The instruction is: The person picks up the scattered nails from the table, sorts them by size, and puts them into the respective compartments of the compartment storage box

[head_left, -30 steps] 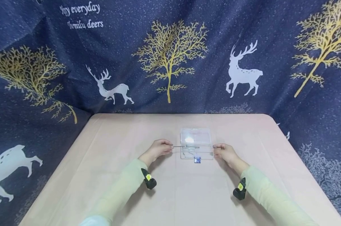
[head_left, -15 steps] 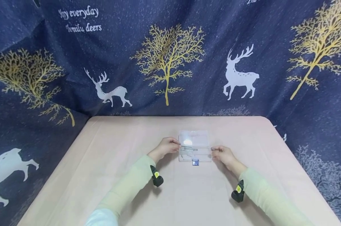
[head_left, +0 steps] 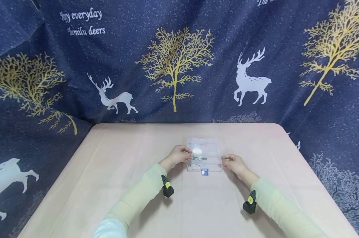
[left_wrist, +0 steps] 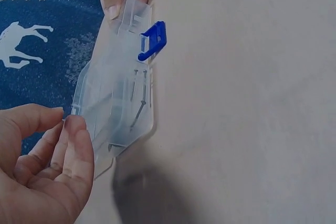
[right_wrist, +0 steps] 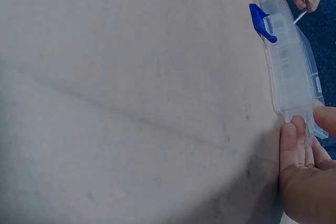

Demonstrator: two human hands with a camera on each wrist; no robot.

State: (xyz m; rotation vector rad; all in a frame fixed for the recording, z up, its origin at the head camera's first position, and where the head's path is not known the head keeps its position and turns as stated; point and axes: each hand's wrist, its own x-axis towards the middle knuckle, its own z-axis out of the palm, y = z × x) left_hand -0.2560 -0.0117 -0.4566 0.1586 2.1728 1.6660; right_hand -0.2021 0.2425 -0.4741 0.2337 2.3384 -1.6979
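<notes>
A clear plastic box point(head_left: 213, 161) lies with its lid point(head_left: 209, 145) folded back on the table. My left hand point(head_left: 179, 154) is at the box's left end, over the compartments, with thumb and forefinger pinched together. From those fingertips a thin metal nail point(right_wrist: 299, 18) points down toward the box in the right wrist view; most of it is hidden by the fingers in the left wrist view. Several nails point(left_wrist: 140, 106) lie inside the front compartments. My right hand point(head_left: 233, 162) holds the right end of the box between thumb and fingers. A blue latch point(left_wrist: 154, 40) hangs from the front side.
A pale pink cloth point(head_left: 203, 208) covers the table. Behind it hangs a dark blue curtain point(head_left: 125, 59) printed with deer and trees. Each wrist carries a small black camera, one on the left point(head_left: 168, 190) and one on the right point(head_left: 249, 205).
My left hand has moved right, from beside the box to over its left end, carrying the nail. My right hand stays at the right end. The head view has tilted slightly up.
</notes>
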